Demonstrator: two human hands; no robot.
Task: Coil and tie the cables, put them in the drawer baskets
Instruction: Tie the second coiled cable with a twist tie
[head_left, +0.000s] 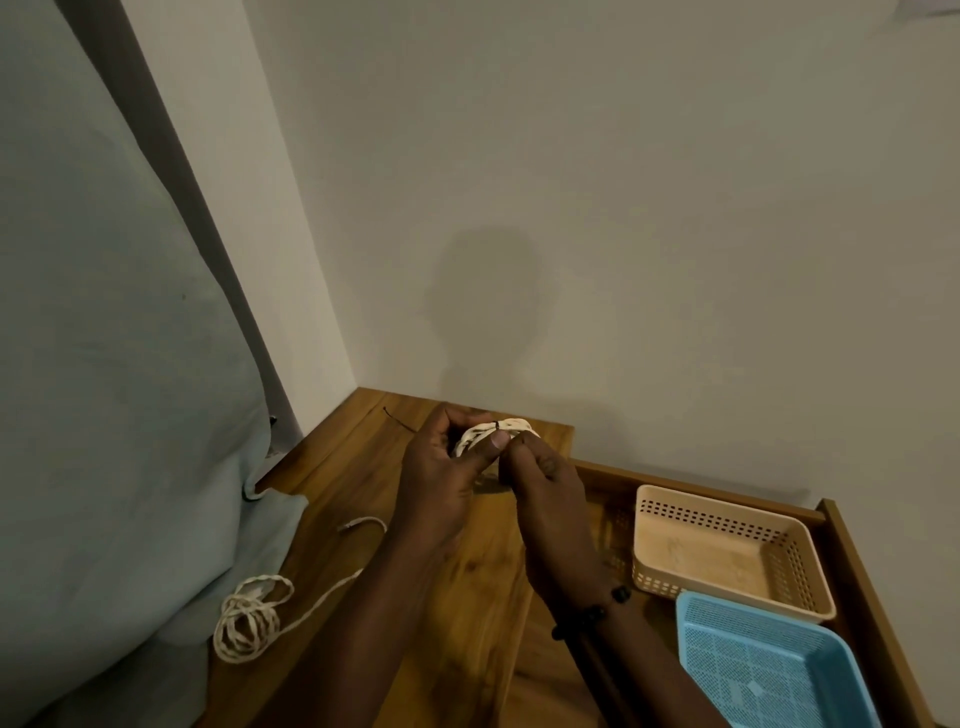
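Observation:
My left hand (441, 467) and my right hand (545, 483) hold a coiled white braided cable (488, 430) between them above the wooden tabletop (467, 571). A thin black tie (497, 426) wraps the coil's middle, and its loose end (400, 420) sticks out to the left. My left thumb presses on the coil and my right fingers pinch it. A second white braided cable (249, 618) lies loosely looped on the tabletop's left edge. In the open drawer (862, 571) at the right sit a beige basket (727, 551) and a blue basket (763, 670).
A grey-green cushion or mattress (114, 364) fills the left side and touches the tabletop. Plain walls meet in a corner behind the table. A dark beaded bracelet (592, 613) sits on my right wrist.

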